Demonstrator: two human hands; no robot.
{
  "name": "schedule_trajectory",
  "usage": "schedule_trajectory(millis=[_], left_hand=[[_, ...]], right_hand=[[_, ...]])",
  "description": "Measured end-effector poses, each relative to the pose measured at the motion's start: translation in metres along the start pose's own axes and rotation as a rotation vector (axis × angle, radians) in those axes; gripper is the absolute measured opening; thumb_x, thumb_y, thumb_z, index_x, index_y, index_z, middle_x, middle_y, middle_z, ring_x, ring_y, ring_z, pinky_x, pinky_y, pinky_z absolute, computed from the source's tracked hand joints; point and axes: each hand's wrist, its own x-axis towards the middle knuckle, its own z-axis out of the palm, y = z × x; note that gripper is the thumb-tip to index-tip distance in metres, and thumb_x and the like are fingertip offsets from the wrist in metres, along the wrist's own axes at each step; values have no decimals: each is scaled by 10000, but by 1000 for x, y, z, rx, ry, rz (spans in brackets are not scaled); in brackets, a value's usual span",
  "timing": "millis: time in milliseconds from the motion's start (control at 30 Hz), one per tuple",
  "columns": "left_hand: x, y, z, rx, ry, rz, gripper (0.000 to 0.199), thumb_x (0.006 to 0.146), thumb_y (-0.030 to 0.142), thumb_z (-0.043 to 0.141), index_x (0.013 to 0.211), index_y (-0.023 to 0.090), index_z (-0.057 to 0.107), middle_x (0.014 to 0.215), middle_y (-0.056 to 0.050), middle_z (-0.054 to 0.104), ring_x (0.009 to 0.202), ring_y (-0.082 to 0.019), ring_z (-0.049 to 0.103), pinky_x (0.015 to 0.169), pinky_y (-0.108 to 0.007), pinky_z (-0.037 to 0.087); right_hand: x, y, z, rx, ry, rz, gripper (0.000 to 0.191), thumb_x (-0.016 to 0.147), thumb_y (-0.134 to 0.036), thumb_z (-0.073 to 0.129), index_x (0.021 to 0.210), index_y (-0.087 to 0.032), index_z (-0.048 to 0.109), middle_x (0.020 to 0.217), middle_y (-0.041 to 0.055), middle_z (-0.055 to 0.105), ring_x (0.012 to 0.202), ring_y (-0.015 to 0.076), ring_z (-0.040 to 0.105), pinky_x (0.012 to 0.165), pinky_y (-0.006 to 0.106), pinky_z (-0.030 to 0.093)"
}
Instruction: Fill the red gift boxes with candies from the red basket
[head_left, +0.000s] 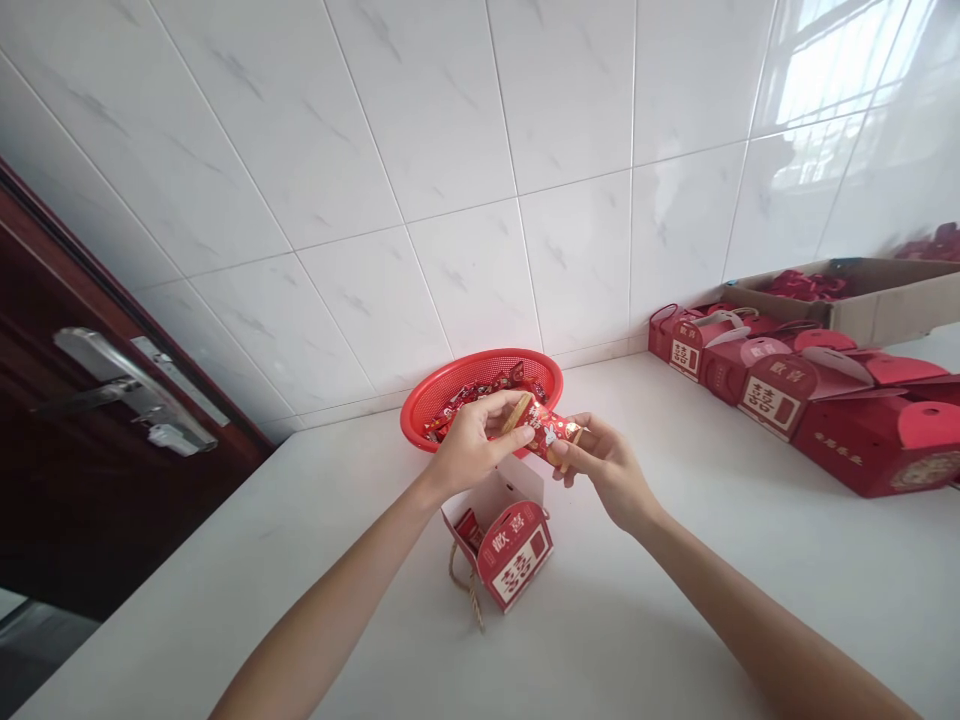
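"What's in the hands?"
"Left hand [472, 440] and right hand [604, 465] both grip a red-and-gold candy packet [546, 432], centre."
"Containers?"
"Open gift box [517, 555], sweets inside, at six o'clock; red plastic basket [420, 405] of wrapped sweets, eleven."

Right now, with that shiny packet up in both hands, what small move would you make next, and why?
I'd probably lower the packet towards the small red box: its top looks open, items already show inside, and both hands, left and right, hold the packet just above it.
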Motion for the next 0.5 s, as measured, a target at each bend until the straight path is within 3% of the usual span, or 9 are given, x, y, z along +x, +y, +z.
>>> schedule_trajectory(millis=[133,267,367,500], left_hand=[[-3,0,-3,-83,-67,-84,325,827,356,687,1088,161,668,983,-56,722,912,-213,692,833,-354,569],[-7,2,-6,-47,-104,-66,262,839,408,679,851,146,678,890,-53,696,849,-200,660,774,-331,542],[-13,6,-15,-7,-10,-46,265,818,400,695,730,163,616,755,-11,629,740,-167,608,701,-303,509],[-24,9,-36,62,173,-44,412,791,380,678,578,197,376,601,40,441,596,-119,484,589,-268,448]], right_hand=[[-1,-2,2,-20,-5,-30,333,743,-443,795,832,-207,578,685,-23,632,556,109,549,533,263,471],[-3,-3,4,-7,-52,-37,331,756,-454,780,801,-209,563,702,-27,615,537,103,535,520,265,464],[-4,-4,5,-27,-75,-26,319,778,-465,759,846,-210,582,724,-25,621,522,101,539,526,267,452],[-9,-6,8,-168,-168,-22,296,826,-500,702,869,-209,667,728,-6,616,569,113,511,550,272,436]])
